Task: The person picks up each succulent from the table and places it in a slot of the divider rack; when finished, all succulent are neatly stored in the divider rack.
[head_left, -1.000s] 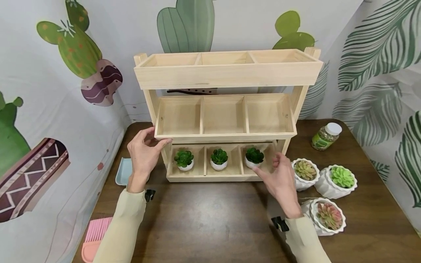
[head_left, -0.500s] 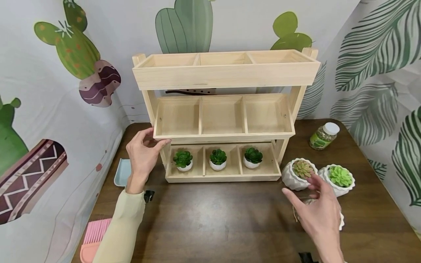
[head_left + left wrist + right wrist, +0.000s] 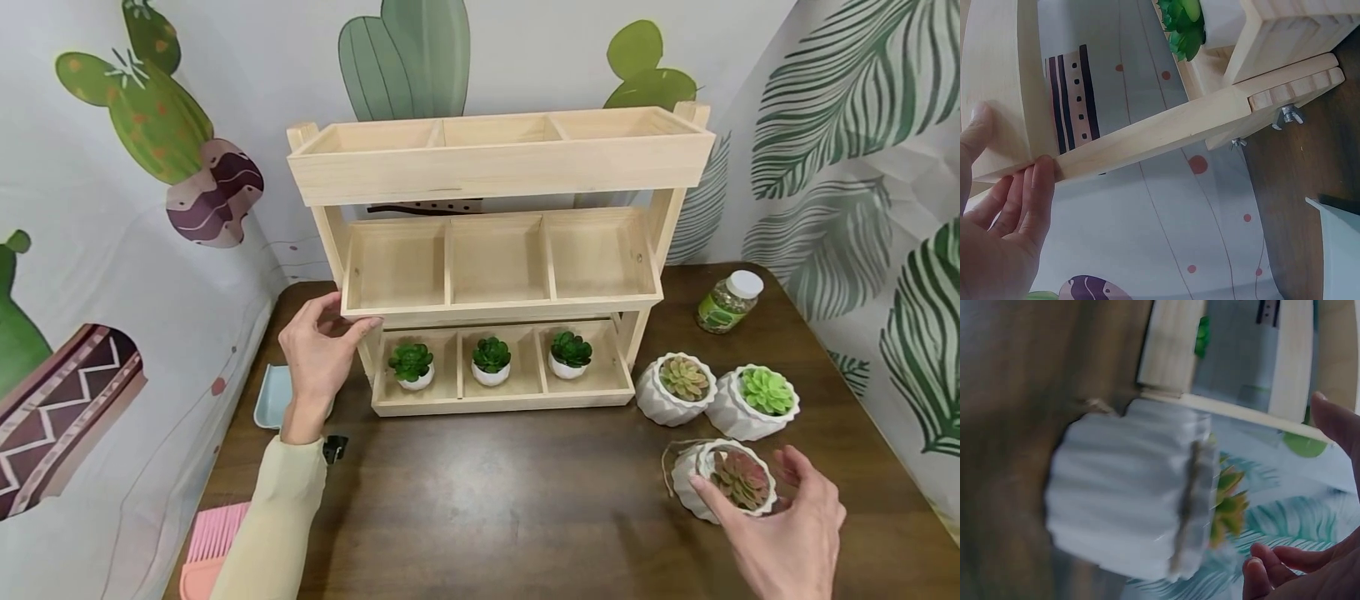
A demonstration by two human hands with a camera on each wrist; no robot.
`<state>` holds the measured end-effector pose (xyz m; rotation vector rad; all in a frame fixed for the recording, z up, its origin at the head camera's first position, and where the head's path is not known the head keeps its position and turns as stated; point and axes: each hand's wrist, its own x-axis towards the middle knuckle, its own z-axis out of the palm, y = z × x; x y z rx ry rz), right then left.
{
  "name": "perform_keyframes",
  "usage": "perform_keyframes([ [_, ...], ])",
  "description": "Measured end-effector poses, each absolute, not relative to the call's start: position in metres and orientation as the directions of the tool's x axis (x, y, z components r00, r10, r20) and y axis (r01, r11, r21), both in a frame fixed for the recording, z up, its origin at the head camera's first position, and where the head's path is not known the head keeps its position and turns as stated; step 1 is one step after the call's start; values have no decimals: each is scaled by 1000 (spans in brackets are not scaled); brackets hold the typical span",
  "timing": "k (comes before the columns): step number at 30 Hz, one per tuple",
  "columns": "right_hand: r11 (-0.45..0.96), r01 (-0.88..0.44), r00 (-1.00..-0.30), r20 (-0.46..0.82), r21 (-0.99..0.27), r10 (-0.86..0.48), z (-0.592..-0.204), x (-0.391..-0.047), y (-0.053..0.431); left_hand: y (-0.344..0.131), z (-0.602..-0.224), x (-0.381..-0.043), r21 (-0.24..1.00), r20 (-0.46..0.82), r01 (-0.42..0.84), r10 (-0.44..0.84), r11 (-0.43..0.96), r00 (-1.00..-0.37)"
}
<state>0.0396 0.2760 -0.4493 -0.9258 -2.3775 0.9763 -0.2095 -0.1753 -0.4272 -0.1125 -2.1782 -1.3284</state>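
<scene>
A wooden three-tier plant shelf (image 3: 502,171) stands at the back of the table. My left hand (image 3: 318,358) grips the left end of its middle tier; in the left wrist view the thumb (image 3: 977,128) lies on the front board and the fingers bend at the end. At the front right, my right hand (image 3: 787,525) reaches over a white ribbed pot (image 3: 684,487) with a reddish succulent (image 3: 742,479), thumb and fingers spread at either side. In the right wrist view the fingers (image 3: 1269,565) look apart from the pot. Twine hangs around its rim.
Small green succulents in white pots (image 3: 491,358) sit in the bottom tier's three compartments. Two more potted succulents, one brownish (image 3: 682,377) and one bright green (image 3: 767,390), stand beside the shelf, before a white-lidded jar (image 3: 727,304). A blue tray (image 3: 273,397) and pink brush (image 3: 213,542) lie left.
My right hand has moved from the bottom tier's right compartment, down and right past the brownish succulent, to the reddish one. The left hand keeps its hold on the shelf.
</scene>
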Motion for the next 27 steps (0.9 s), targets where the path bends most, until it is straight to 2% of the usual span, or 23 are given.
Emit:
perform_keyframes([
  [16,499,494,-730,-28,-712,683,-493,46,301,-175,-427,-210,787,512,354,-214,505,-832],
  [27,492,493,-717,-14,-718,697,-505,44,307,-176,-427,-211,779,515,352,-210,518,-831],
])
